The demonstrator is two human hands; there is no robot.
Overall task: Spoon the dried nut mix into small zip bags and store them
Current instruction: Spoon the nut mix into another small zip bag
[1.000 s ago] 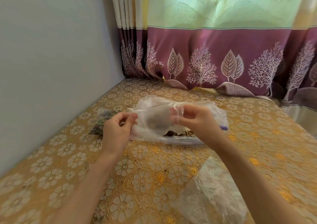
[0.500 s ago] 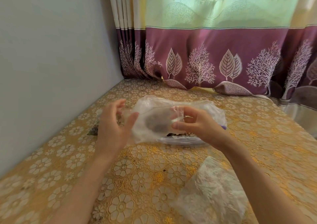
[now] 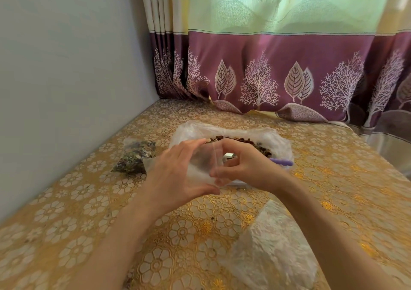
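Observation:
I hold a small clear zip bag point(image 3: 201, 164) between both hands above the gold flowered tablecloth point(image 3: 89, 200). My left hand point(image 3: 175, 174) cups its left side, thumb under and fingers over the top. My right hand point(image 3: 244, 167) pinches its right edge with thumb and fingertips. Behind them lies a large clear plastic bag point(image 3: 278, 140) spread open with brown dried nut mix point(image 3: 242, 140) showing. A purple spoon handle point(image 3: 281, 162) sticks out to the right of my right hand. A filled small bag of mix point(image 3: 135, 156) lies to the left.
A stack of empty clear bags point(image 3: 271, 245) lies at the near right under my right forearm. A grey wall point(image 3: 66, 78) borders the table on the left, and a purple and green curtain point(image 3: 289, 67) hangs behind it.
Both hands came closer together and lowered with the small bag. The camera tilted down, so the nut mix in the large bag and the filled small bag at the left now show.

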